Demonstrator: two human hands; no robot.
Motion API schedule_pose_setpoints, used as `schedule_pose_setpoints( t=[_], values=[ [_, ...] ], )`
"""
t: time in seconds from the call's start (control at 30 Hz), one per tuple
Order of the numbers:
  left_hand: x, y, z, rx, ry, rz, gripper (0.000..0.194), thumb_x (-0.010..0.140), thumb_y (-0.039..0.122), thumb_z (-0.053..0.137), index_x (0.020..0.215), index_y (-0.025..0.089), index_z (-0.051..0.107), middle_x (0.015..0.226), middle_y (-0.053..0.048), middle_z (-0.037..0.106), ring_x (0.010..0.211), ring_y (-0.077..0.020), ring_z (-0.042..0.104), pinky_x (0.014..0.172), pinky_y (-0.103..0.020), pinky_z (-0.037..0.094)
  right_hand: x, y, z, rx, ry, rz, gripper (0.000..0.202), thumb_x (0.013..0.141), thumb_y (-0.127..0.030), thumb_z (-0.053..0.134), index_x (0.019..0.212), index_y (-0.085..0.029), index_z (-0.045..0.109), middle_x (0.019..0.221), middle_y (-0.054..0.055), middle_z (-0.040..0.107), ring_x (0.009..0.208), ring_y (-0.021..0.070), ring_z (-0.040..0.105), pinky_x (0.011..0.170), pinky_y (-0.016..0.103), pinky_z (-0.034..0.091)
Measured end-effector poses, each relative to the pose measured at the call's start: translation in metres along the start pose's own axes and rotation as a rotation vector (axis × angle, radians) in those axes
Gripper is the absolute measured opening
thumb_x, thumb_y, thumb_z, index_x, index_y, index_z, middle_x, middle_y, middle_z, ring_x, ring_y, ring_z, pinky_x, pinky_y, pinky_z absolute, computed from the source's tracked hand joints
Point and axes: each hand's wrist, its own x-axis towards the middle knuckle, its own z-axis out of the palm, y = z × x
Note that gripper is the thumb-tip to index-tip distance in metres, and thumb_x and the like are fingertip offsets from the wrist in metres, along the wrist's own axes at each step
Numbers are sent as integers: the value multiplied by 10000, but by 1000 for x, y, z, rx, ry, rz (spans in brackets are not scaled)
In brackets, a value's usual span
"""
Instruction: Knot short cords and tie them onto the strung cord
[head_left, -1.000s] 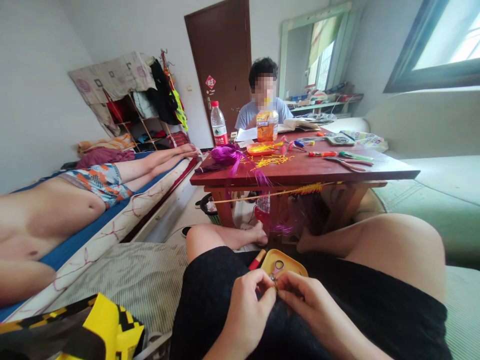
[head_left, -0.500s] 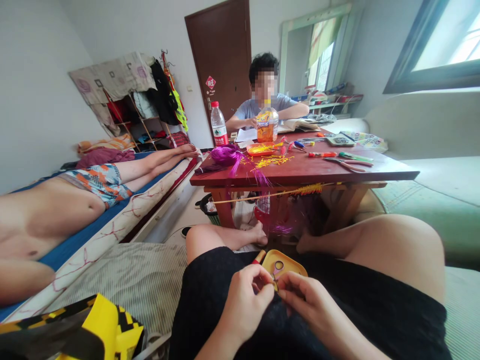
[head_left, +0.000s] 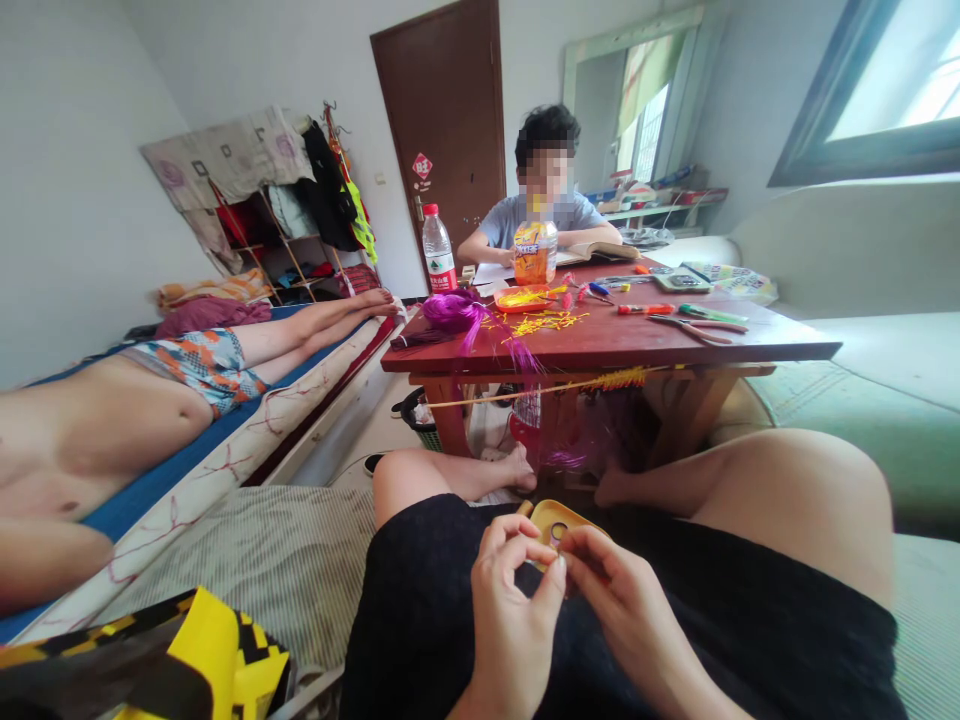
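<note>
My left hand [head_left: 516,585] and my right hand [head_left: 611,580] meet fingertip to fingertip above my lap. The thumb and fingers of each are pinched together, and whatever lies between them is too small to make out. Just behind the fingertips, a yellow tray [head_left: 541,517] rests on my black clothing. In the tray lies a pair of small scissors, of which a purple handle ring [head_left: 556,531] shows; my fingers hide the rest.
Ahead stands a dark red table [head_left: 465,349] with purple thread [head_left: 452,311], yellow pieces [head_left: 544,323], pliers [head_left: 694,329] and two bottles. A person [head_left: 499,225] sits behind it. Another person [head_left: 112,405] lies on the bed at left. A stick [head_left: 517,394] runs along the table's front.
My left hand has shifted right and turned more upright, with its fingertips still against the right hand's. Across the table, the seated person has moved to the right, with the head lower.
</note>
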Motion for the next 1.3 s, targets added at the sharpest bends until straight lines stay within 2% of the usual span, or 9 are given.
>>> schedule_pose_setpoints(
  t=[0.07,0.17,0.23,0.33,0.5,0.7,0.83,1.0,1.3],
  values=[
    [0,-2,1,-179,-13,-87,89,656,171,619,575,155,587,811,-38,540,823,-183,543,758,-286,424,-1,1,2,55,27,-4,177,829,-336,456,764,-180,507,691,6,519,625,147,480,580,255,403],
    [1,-6,1,-488,-95,-276,102,619,167,650,559,142,571,743,-19,553,724,-145,544,691,-253,430,-3,0,3,106,51,-17,219,823,-386,480,765,-180,524,675,1,514,613,144,482,566,246,412],
    [1,-7,0,-619,-149,-375,102,596,162,667,560,131,577,696,-11,571,657,-122,539,673,-244,421,-3,-3,2,128,37,-39,244,820,-411,484,762,-179,534,678,2,521,617,144,490,572,243,420],
    [4,-7,-4,-681,-212,-476,110,551,156,692,560,120,589,614,-4,581,594,-108,533,637,-234,407,-3,-8,-2,104,-11,-78,250,820,-411,487,730,-183,536,649,-5,523,601,141,495,567,237,422],
    [11,-7,-15,-619,-293,-626,134,475,116,701,560,121,597,555,15,586,538,-89,531,604,-216,393,-4,-17,-12,-62,-130,-116,184,840,-307,461,720,-185,529,651,-5,550,604,138,501,566,232,402],
    [20,-6,-25,-424,-430,-655,108,456,91,672,530,124,599,492,26,597,476,-66,511,529,-182,364,-1,-23,-23,-338,-292,-215,151,850,-223,430,758,-189,544,716,20,597,649,149,531,607,247,403],
    [26,-5,-26,-368,-562,-628,75,480,96,643,517,116,581,480,-8,623,461,-96,547,520,-208,389,2,-24,-27,-480,-356,-315,180,856,-178,398,759,-183,550,739,46,604,697,170,543,643,268,411],
    [30,-4,-24,-380,-582,-617,140,461,103,661,530,127,542,484,-11,630,457,-129,576,528,-261,450,4,-26,-28,-563,-396,-379,197,847,-143,383,780,-183,563,771,69,620,721,187,543,667,293,418],
    [36,-3,-28,-407,-672,-569,390,457,75,712,683,180,411,480,24,645,436,-118,587,513,-221,448,5,-27,-27,-564,-397,-366,209,849,-143,376,768,-184,565,768,70,624,723,190,554,676,296,430]
  ],
)
